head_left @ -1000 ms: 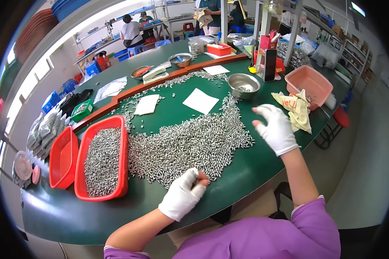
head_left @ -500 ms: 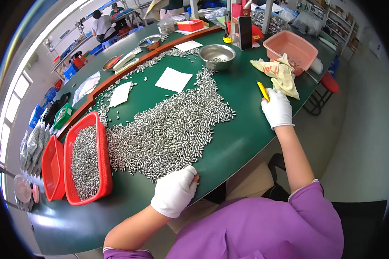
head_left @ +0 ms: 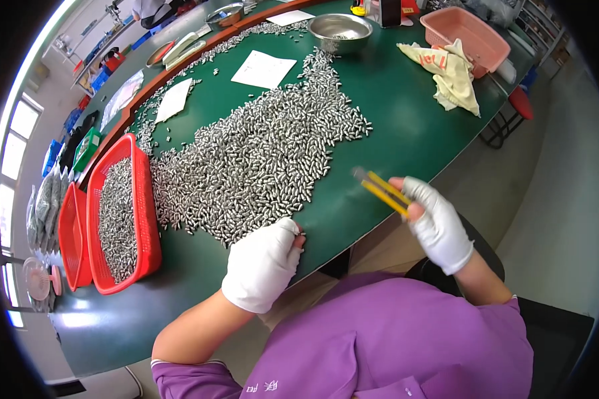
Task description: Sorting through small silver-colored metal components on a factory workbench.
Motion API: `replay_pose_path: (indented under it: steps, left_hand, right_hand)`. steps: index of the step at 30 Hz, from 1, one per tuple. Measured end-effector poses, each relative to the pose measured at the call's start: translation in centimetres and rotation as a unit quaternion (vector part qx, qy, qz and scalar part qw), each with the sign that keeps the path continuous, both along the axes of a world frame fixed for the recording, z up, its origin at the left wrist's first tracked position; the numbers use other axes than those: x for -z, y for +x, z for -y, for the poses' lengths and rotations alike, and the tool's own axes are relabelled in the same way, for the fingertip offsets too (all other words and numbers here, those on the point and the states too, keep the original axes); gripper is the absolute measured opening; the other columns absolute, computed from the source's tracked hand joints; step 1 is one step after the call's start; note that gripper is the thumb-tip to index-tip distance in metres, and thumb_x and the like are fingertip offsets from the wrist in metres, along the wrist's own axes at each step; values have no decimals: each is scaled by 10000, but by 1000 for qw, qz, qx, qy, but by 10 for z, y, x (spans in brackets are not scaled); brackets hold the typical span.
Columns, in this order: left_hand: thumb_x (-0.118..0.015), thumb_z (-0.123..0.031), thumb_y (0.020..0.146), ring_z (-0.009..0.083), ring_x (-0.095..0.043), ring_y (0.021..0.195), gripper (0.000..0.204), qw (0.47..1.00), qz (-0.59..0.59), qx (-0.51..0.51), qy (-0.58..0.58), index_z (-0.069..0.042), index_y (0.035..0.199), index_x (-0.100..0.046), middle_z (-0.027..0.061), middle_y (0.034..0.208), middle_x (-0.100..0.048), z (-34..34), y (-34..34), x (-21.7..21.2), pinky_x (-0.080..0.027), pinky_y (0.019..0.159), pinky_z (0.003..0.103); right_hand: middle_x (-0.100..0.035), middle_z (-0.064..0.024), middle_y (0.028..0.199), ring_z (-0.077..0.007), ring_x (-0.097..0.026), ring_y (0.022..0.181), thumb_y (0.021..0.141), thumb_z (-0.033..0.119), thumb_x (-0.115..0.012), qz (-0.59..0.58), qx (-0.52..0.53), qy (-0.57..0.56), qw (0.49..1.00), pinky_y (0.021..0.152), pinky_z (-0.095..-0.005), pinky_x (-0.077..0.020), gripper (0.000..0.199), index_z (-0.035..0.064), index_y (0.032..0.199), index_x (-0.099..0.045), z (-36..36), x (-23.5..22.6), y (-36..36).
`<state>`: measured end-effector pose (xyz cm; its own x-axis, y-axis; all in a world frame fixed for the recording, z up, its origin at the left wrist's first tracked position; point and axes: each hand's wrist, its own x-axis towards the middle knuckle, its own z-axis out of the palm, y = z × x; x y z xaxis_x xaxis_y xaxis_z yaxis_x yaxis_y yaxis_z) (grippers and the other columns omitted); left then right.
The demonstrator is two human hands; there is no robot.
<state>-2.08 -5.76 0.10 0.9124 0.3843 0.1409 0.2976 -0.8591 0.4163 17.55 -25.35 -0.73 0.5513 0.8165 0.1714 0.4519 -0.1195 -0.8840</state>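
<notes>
A large heap of small silver metal pieces (head_left: 246, 159), rounded and stubby, spreads over the green table. At its near edge my left hand (head_left: 261, 266), in a white glove with bare fingertips, is closed with thumb and forefinger together; whatever they pinch is too small to make out. My right hand (head_left: 436, 223), gloved likewise, is raised over the table's near edge. Its bare thumb and finger grip a slim yellow two-armed tool (head_left: 385, 193) resembling tweezers, with a grey end pointing left toward the heap. That tool is slightly blurred.
A red basket (head_left: 150, 233) of similar pieces stands left, beside another red basket (head_left: 73, 249). Paper sheets (head_left: 264, 69), a steel bowl (head_left: 340, 45), a cream cloth (head_left: 456, 83) and a pink tub (head_left: 462, 33) lie farther back. A brown raised edge (head_left: 136, 103) borders the far side.
My right hand has come back from beside the cloth toward me, bringing the yellow tool, whose two arms now show. My left hand stays at the heap. The view has tilted downward.
</notes>
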Motion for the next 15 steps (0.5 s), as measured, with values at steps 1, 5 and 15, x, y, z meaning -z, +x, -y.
replay_pose_path:
  steps: [1,5,15]
  left_hand:
    - [-658,-100,810,312,-619,662,109,1000,7,0,7,-74,870,-571,119,719,-615,0,1,0,-495,589,385]
    - [-665,-85,804,309,-619,663,129,1000,6,2,17,-80,892,-570,106,729,-620,2,1,1,-496,590,380]
    - [-610,-145,851,318,-606,656,116,1000,7,10,18,-91,940,-558,124,701,-596,1,0,0,-481,587,415]
  right_hand:
    - [-609,-146,1079,-297,-628,877,967,371,-488,37,-34,-53,997,789,-352,-492,434,56,1262,-537,4,-3,-9]
    - [-571,-94,877,-294,-598,736,915,282,-550,187,-90,-139,968,640,-390,-511,391,134,1276,-536,6,-1,-29]
    - [-561,-32,671,-205,-571,550,716,67,-626,334,-165,-127,919,490,-338,-483,676,188,1367,-491,-7,-8,-40]
